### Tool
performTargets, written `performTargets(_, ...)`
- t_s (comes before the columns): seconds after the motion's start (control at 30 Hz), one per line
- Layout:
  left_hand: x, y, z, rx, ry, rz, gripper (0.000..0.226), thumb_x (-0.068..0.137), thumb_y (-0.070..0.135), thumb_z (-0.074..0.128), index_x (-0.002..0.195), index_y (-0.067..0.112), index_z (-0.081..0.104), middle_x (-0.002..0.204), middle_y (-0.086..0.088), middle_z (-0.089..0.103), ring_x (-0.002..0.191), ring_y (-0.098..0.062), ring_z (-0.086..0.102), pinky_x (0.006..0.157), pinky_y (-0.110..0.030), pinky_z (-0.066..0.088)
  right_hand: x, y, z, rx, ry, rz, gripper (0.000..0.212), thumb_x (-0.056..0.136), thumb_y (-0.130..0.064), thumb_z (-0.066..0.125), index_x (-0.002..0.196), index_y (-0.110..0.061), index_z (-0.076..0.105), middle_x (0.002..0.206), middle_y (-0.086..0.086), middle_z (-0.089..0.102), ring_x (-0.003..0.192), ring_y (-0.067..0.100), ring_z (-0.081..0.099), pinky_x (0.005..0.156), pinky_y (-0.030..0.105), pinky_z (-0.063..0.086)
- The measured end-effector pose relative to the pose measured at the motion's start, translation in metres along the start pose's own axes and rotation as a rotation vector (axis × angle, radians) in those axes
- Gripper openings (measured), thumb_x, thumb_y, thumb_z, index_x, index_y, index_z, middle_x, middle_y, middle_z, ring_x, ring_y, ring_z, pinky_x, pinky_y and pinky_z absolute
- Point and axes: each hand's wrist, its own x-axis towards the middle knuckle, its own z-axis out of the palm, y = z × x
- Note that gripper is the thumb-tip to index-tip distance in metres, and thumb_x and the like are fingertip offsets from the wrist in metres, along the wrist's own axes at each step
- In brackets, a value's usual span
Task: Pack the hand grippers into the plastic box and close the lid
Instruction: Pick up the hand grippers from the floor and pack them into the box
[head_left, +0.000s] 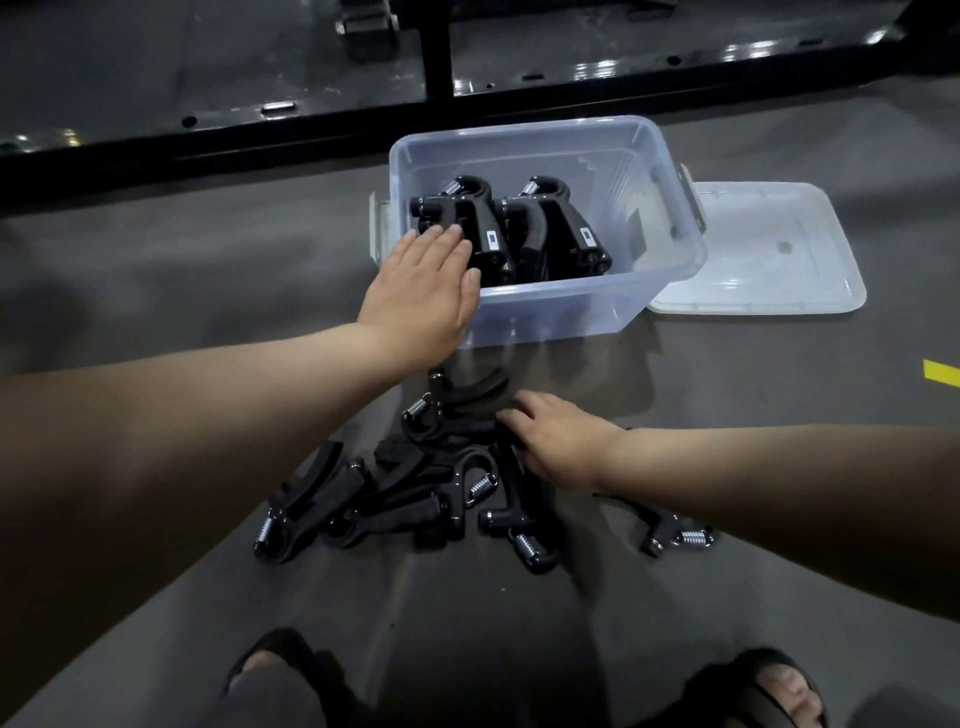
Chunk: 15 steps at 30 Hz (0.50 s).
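We see left hand (426, 291) flat over four hand grippers (566, 234) in our plastic box (571, 312); right hand (563, 441) curls round a floor gripper (514, 493).

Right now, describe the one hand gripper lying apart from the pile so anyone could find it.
Start at the clear plastic box; nearer the person lies a pile of black grippers. The lone gripper sits right of it, partly under the right forearm.
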Motion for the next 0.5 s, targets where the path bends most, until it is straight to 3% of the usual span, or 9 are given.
performTargets(0.13,0.000,0.000,0.000,0.011,0.009,-0.001,0.060,0.098,0.038,0.017,0.143,0.006,0.042,0.152,-0.010,0.037,0.142,-0.025,0.029,0.120,-0.038,0.010,0.039,-0.012,-0.011,-0.136,-0.073,0.009,0.070,0.096,-0.018,0.047,0.156,-0.014,0.011,0.162,0.018,0.001,0.150,0.033,0.002,0.120,0.040,0.005)
performTargets(0.3,0.001,0.000,0.001,0.001,0.018,-0.005,0.061,0.098,0.039,0.016,0.141,0.007,0.044,0.151,-0.010,0.039,0.142,-0.025,0.031,0.120,-0.039,0.013,0.072,-0.017,-0.014,-0.333,-0.145,-0.002,0.088,0.082,-0.023,0.066,0.154,-0.021,0.016,0.148,0.017,0.031,0.136,0.037,0.030,0.114,0.044,0.024)
performTargets(0.43,0.002,-0.001,0.001,-0.016,0.052,-0.005,0.061,0.098,0.039,0.017,0.140,0.006,0.046,0.150,-0.011,0.041,0.141,-0.025,0.032,0.120,-0.040,0.016,0.080,-0.020,-0.023,-0.372,-0.138,0.000,0.088,0.083,-0.041,0.069,0.152,-0.018,0.019,0.146,0.017,0.033,0.132,0.036,0.036,0.110,0.044,0.029)
performTargets(0.5,0.001,0.000,0.001,-0.024,0.058,-0.010,0.061,0.097,0.039,0.018,0.140,0.004,0.046,0.149,-0.012,0.041,0.140,-0.026,0.033,0.119,-0.041,0.017,0.079,-0.025,-0.027,-0.394,-0.115,-0.007,0.084,0.083,-0.041,0.069,0.149,-0.014,0.024,0.146,0.020,0.033,0.128,0.037,0.040,0.106,0.046,0.033)
